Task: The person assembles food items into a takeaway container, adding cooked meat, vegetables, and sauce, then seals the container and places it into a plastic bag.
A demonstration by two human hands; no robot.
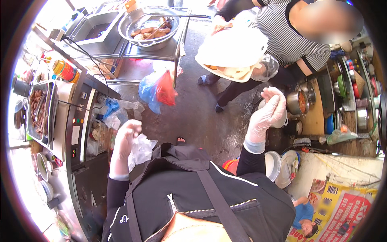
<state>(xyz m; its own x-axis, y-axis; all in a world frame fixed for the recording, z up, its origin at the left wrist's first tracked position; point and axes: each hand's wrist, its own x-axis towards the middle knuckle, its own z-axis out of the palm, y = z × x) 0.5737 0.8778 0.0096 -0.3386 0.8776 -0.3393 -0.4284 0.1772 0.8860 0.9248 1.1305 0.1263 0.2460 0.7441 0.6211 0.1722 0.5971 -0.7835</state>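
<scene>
My left hand [126, 139], in a thin pale glove, is raised with its fingers curled in; I see nothing in them. A crumpled white plastic bag [142, 150] shows right beside it, and whether they touch I cannot tell. My right hand [269, 113], gloved too, is lifted with fingers bent and pressed together, and nothing shows between them. Just beyond it, a person in a striped shirt [274, 28] holds a white basket [231, 46] with pale and orange-brown food at its near edge. Clear plastic [266, 67] hangs by the basket's right side.
A metal cart [176, 44] at the far left bears a colander [125, 30] of browned food. Red and blue plastic bags [166, 89] hang below. On the left counter lies a tray [51, 117] of meat pieces. Pots [297, 103] and shelves [342, 84] line the right.
</scene>
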